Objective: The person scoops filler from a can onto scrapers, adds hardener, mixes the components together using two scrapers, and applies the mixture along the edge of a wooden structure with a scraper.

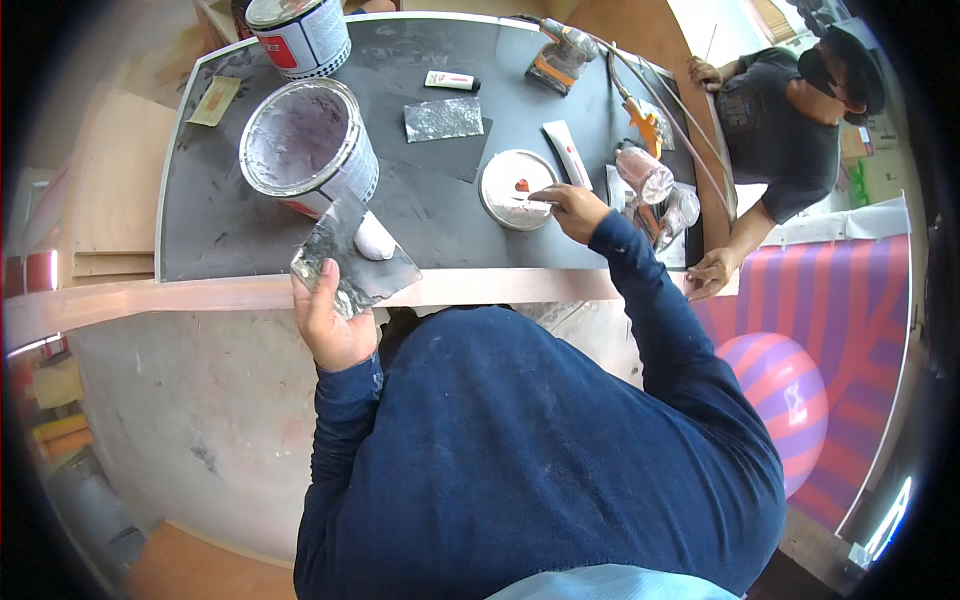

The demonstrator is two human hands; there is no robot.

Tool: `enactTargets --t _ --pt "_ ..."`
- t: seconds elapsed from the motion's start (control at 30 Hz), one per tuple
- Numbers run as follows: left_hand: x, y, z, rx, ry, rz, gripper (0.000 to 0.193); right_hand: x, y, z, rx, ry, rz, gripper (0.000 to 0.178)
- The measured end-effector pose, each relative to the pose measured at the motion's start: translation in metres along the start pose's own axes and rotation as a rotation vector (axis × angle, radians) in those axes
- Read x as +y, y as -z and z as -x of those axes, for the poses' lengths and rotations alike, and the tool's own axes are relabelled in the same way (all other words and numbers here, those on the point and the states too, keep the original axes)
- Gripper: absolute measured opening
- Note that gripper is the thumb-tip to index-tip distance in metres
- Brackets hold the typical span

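Grey palette, topped with a pale lump, is over the near edge of the table, partly screening the open tin. A white tube lies beside the round lid, which bears a red dab. The left hand clasps the palette, thumb on top; the right hand bunches its fingers at the lid, its hold unclear.

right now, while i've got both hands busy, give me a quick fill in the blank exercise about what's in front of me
Your ____ hand holds a flat plate with a pale lump on it.
Your right hand is at a round can lid bearing a small ____ blob.
The small tube has a ____ cap.
Your sleeves are dark ____.
Missing words: left; red; black; blue.
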State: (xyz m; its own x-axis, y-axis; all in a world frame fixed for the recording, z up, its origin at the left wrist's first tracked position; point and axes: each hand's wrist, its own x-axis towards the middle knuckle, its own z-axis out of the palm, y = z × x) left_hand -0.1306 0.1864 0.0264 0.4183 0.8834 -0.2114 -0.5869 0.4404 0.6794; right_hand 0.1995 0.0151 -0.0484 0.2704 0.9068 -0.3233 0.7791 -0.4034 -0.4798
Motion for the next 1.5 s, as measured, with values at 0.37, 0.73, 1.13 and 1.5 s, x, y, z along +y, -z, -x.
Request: enactTargets --t 0.37,0.73,1.13,1.5 --pt "-0.018 -0.022 -0.015 -0.039 0.466 0.016 0.029 -0.106 0.032 0.054 0.274 0.093 -1.310 0.054" --pt "-0.026 -0.074 -0.002 -0.109 0.370 -0.144 0.030 -0.140 0.023 0.055 0.694 0.530 -0.044 0.046" --pt "-0.049 -0.072 0.004 -0.208 -0.225 -0.546 0.022 -0.162 0.062 0.094 0.670 0.447 0.283 0.051" --pt "-0.064 -0.100 0.032 -0.265 -0.083 -0.675 0.042 -0.144 0.068 0.119 0.744 0.369 0.186 0.052"
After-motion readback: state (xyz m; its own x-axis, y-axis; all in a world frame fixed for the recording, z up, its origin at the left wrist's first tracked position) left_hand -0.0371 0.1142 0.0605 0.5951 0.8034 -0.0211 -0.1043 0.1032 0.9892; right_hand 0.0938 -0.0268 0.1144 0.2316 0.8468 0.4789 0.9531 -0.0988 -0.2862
